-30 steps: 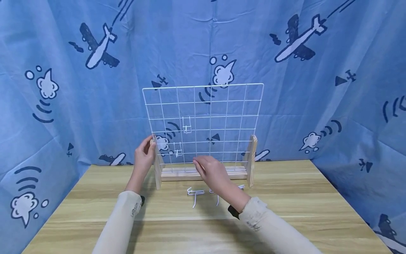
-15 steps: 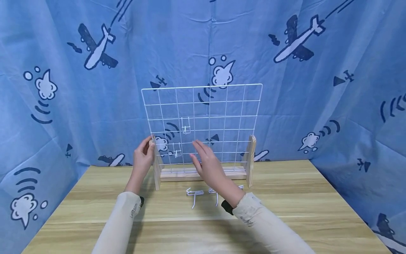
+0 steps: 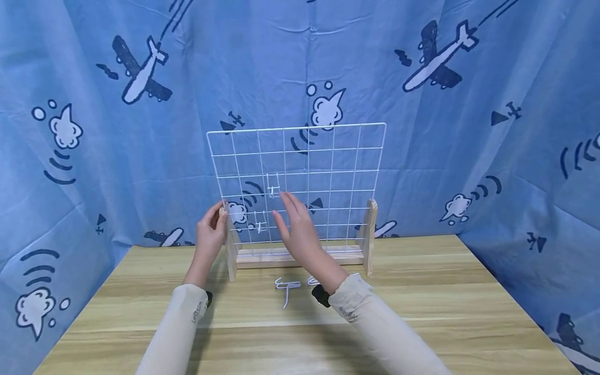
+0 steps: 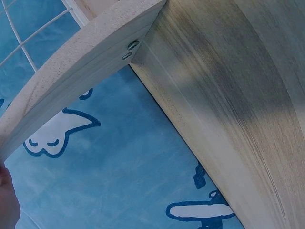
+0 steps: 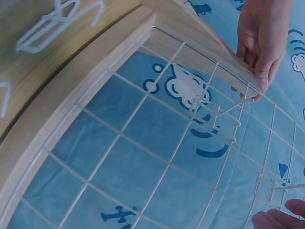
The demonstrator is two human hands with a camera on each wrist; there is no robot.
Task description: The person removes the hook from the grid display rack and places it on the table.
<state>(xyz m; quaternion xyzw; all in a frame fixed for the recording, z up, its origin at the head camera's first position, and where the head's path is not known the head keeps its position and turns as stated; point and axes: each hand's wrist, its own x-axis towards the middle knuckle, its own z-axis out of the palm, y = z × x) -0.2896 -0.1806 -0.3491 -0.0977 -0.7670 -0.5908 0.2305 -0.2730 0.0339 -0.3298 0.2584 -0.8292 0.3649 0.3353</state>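
A white wire grid panel (image 3: 296,127) stands upright in a wooden stand (image 3: 370,237). My left hand (image 3: 211,232) pinches the top of the stand's left post at the grid's edge; the right wrist view shows this hand (image 5: 264,40) from the other side. Two white wire hooks hang on the grid: an upper hook (image 3: 273,188) and a lower hook (image 3: 260,226) to its left. In front of the grid, my right hand (image 3: 300,234) has its fingers extended and holds nothing. Its fingertips (image 5: 279,219) are just by the upper hook in the right wrist view.
On the wooden table (image 3: 262,344), before the stand, lies a loose white hook (image 3: 287,285). Another hook (image 3: 313,281) is partly hidden by my right wrist. A blue curtain (image 3: 422,156) with printed planes surrounds the table at the back and sides.
My right hand has risen from the lower grid toward the upper hook, moving slightly left, and its fingers have straightened. The left hand keeps its grip on the post.
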